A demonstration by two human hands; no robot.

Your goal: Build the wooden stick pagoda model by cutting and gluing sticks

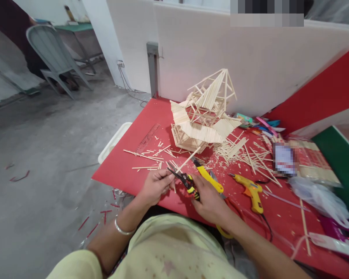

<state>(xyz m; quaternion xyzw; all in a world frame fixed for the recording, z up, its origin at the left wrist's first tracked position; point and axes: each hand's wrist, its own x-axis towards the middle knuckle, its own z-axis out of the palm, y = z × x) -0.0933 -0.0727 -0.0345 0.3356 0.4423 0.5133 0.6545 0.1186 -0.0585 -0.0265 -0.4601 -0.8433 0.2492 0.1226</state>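
My left hand [157, 185] pinches the near end of a thin wooden stick [189, 159], which points up and away toward the pile. My right hand [208, 199] is closed round snips [189, 186] with black-and-yellow handles. The blades of the snips lie at the stick's near end, close to my left fingertips; whether they touch it I cannot tell. Behind my hands stands a tiered model of glued wooden sticks [203, 131] with a pointed frame on top. A yellow utility knife [211, 180] lies just beyond my right hand.
Loose sticks [234, 149] and offcuts litter the red table [119, 170]. To the right are a yellow glue gun [251, 190], a phone [284, 159] and a plastic bag [320, 199]. A ruler [147, 137] lies left. At the far left, a person sits on a chair [52, 50].
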